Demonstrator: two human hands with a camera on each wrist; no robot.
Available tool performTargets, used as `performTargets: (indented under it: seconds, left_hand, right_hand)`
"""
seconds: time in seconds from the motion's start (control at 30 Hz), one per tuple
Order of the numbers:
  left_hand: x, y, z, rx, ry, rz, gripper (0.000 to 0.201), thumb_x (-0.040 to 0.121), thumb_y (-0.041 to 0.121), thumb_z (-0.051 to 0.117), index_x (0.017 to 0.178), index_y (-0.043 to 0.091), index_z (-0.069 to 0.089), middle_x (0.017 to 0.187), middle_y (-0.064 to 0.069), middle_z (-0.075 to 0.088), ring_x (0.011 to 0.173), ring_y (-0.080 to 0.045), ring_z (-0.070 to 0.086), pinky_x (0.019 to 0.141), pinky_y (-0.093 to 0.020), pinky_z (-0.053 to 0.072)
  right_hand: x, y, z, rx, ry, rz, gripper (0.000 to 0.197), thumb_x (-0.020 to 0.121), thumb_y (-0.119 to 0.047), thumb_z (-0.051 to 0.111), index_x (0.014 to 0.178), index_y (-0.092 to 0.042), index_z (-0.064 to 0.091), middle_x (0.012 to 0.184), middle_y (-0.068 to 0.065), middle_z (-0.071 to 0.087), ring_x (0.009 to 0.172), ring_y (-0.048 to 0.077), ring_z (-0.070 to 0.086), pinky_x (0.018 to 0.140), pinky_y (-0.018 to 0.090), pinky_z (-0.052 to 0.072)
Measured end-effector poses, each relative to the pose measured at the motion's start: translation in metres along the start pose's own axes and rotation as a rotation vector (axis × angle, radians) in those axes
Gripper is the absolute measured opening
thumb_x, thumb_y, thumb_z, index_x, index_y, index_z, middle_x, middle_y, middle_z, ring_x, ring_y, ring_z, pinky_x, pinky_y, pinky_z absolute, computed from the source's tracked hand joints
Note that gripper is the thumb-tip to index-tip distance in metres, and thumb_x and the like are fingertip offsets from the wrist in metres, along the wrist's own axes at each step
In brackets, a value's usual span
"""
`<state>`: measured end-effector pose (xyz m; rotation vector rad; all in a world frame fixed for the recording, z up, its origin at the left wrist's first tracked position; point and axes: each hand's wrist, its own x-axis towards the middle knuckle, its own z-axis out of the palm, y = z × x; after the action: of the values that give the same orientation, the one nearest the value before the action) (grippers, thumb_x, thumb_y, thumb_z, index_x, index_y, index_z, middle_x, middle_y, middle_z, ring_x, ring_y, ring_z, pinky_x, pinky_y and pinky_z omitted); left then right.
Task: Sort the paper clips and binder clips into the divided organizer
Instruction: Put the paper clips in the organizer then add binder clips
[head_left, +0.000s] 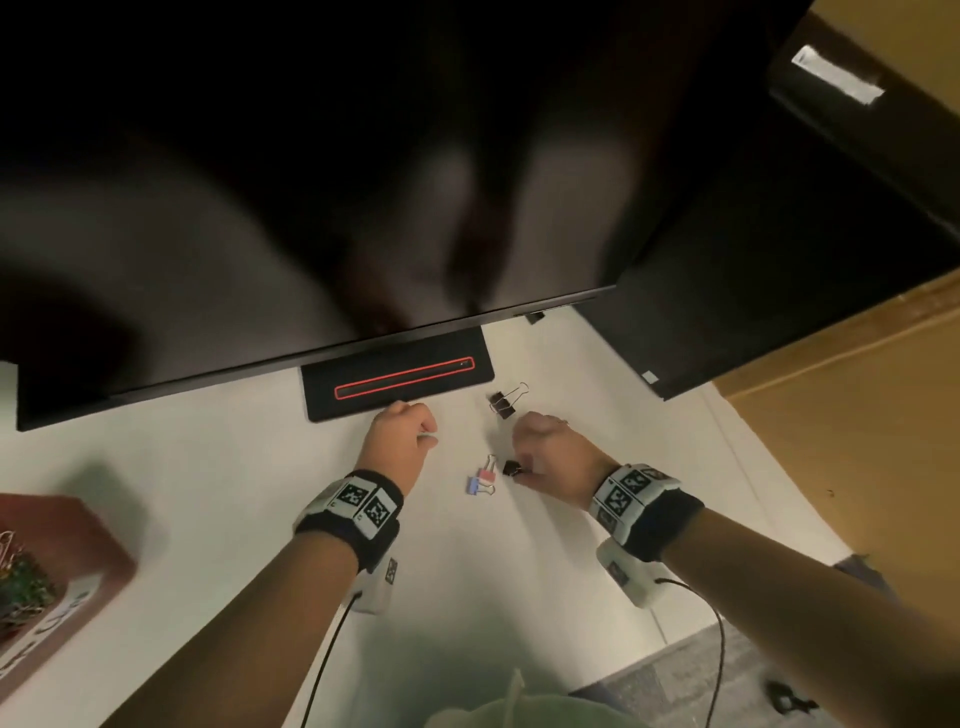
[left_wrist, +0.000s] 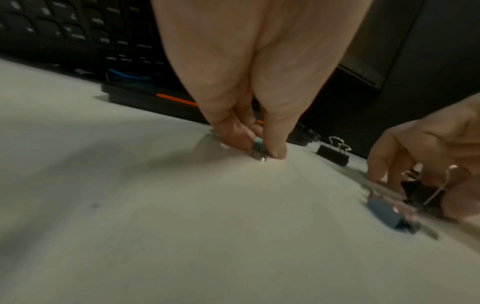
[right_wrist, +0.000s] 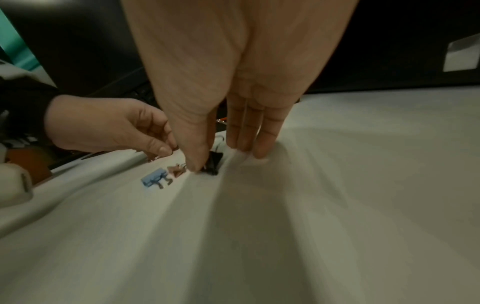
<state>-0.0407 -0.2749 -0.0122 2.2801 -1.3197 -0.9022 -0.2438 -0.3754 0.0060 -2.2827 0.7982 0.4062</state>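
Observation:
My left hand (head_left: 428, 437) is low on the white desk; in the left wrist view the left hand (left_wrist: 259, 153) pinches a small teal binder clip (left_wrist: 258, 144) between thumb and fingers against the desk top. My right hand (head_left: 522, 470) pinches a small black binder clip (head_left: 512, 468), which also shows under the thumb as the black binder clip (right_wrist: 215, 162). Just left of it lie a pink binder clip (head_left: 487, 474) and a blue binder clip (head_left: 474, 486). Two more black binder clips (head_left: 503, 404) lie beyond the hands. The reddish-brown organizer (head_left: 78, 561) stands at the far left, with paper clips in it.
A large dark monitor (head_left: 363, 182) hangs over the back of the desk, its black base (head_left: 400, 379) with a red outline just beyond my left hand. A keyboard (left_wrist: 64, 30) lies behind it. The desk edge (head_left: 779, 493) runs along the right.

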Motion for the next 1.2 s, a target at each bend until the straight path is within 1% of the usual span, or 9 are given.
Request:
performTargets:
  seconds: [0.17, 0.33, 0.47, 0.53, 0.63, 0.77, 0.97, 1.1, 1.2]
  left_hand:
    - [-0.010, 0.011, -0.013, -0.204, -0.078, -0.010, 0.028, 0.079, 0.010, 0.068, 0.104, 0.019, 0.061, 0.102, 0.003, 0.053, 0.078, -0.013, 0.055, 0.078, -0.023, 0.049]
    - [-0.024, 0.028, 0.004, -0.218, -0.268, 0.122, 0.049, 0.076, 0.005, 0.069, 0.118, 0.026, 0.056, 0.108, 0.006, 0.044, 0.067, -0.006, 0.054, 0.074, -0.014, 0.046]
    - [-0.027, 0.032, 0.022, -0.075, -0.386, 0.184, 0.057, 0.081, 0.004, 0.063, 0.132, 0.025, 0.048, 0.117, 0.004, 0.035, 0.081, 0.003, 0.053, 0.085, -0.007, 0.039]
    - [-0.026, 0.032, 0.027, -0.029, -0.377, 0.192, 0.050, 0.083, 0.003, 0.061, 0.128, 0.021, 0.052, 0.114, 0.006, 0.033, 0.097, -0.002, 0.054, 0.094, -0.011, 0.040]
    - [-0.024, 0.029, 0.030, -0.024, -0.320, 0.171, 0.042, 0.084, 0.007, 0.060, 0.123, 0.021, 0.056, 0.106, 0.006, 0.037, 0.097, -0.009, 0.056, 0.100, -0.023, 0.043]
    - [-0.027, 0.020, 0.025, 0.006, -0.233, 0.144, 0.029, 0.086, 0.010, 0.057, 0.113, 0.020, 0.059, 0.109, -0.001, 0.046, 0.092, -0.009, 0.050, 0.096, -0.021, 0.042]
    - [-0.037, -0.003, 0.013, 0.041, -0.130, 0.095, 0.010, 0.086, 0.007, 0.055, 0.089, 0.013, 0.063, 0.099, 0.001, 0.046, 0.092, -0.018, 0.054, 0.089, -0.023, 0.046]
    - [-0.045, -0.022, 0.006, -0.001, -0.087, 0.030, 0.013, 0.084, 0.006, 0.057, 0.087, 0.013, 0.068, 0.096, 0.000, 0.049, 0.087, -0.020, 0.059, 0.084, -0.021, 0.046]
    - [-0.054, -0.033, -0.001, -0.049, -0.066, 0.007, 0.014, 0.082, 0.004, 0.060, 0.085, 0.012, 0.071, 0.092, -0.002, 0.053, 0.078, -0.016, 0.057, 0.079, -0.018, 0.045]
  right_hand:
    - [0.009, 0.007, -0.026, 0.141, 0.179, -0.014, 0.014, 0.087, -0.012, 0.058, 0.084, -0.016, 0.045, 0.086, 0.004, 0.059, 0.070, 0.020, 0.054, 0.065, 0.030, 0.045]
    - [0.027, 0.017, -0.035, 0.142, 0.183, -0.051, 0.032, 0.085, -0.003, 0.060, 0.111, -0.019, 0.055, 0.117, 0.003, 0.047, 0.095, 0.016, 0.055, 0.089, 0.020, 0.045]
    - [0.041, 0.013, -0.029, -0.006, 0.034, -0.050, 0.046, 0.088, -0.008, 0.056, 0.129, -0.030, 0.050, 0.140, 0.003, 0.030, 0.107, 0.021, 0.055, 0.099, 0.022, 0.042]
    - [0.043, 0.008, -0.025, -0.017, 0.016, -0.022, 0.045, 0.089, -0.011, 0.056, 0.130, -0.030, 0.050, 0.139, 0.003, 0.029, 0.105, 0.023, 0.057, 0.099, 0.028, 0.045]
    - [0.045, 0.004, -0.021, -0.012, 0.037, -0.028, 0.033, 0.087, -0.014, 0.059, 0.119, -0.022, 0.057, 0.124, 0.007, 0.040, 0.101, 0.026, 0.056, 0.098, 0.034, 0.046]
    - [0.044, 0.001, -0.020, 0.006, 0.017, -0.013, 0.022, 0.086, -0.019, 0.060, 0.108, -0.020, 0.060, 0.109, 0.007, 0.048, 0.092, 0.025, 0.057, 0.092, 0.031, 0.047]
    - [0.037, -0.003, -0.007, 0.040, 0.040, -0.026, 0.018, 0.085, -0.016, 0.063, 0.103, -0.013, 0.061, 0.116, 0.006, 0.040, 0.088, 0.022, 0.054, 0.089, 0.018, 0.039]
    - [0.032, -0.018, 0.006, 0.045, -0.037, -0.067, 0.014, 0.086, -0.016, 0.061, 0.099, -0.012, 0.061, 0.098, 0.003, 0.047, 0.083, 0.021, 0.053, 0.084, 0.025, 0.044]
    - [0.029, -0.031, 0.017, 0.022, -0.069, -0.105, 0.012, 0.086, -0.017, 0.061, 0.097, -0.013, 0.061, 0.098, 0.008, 0.054, 0.085, 0.024, 0.056, 0.086, 0.034, 0.047]
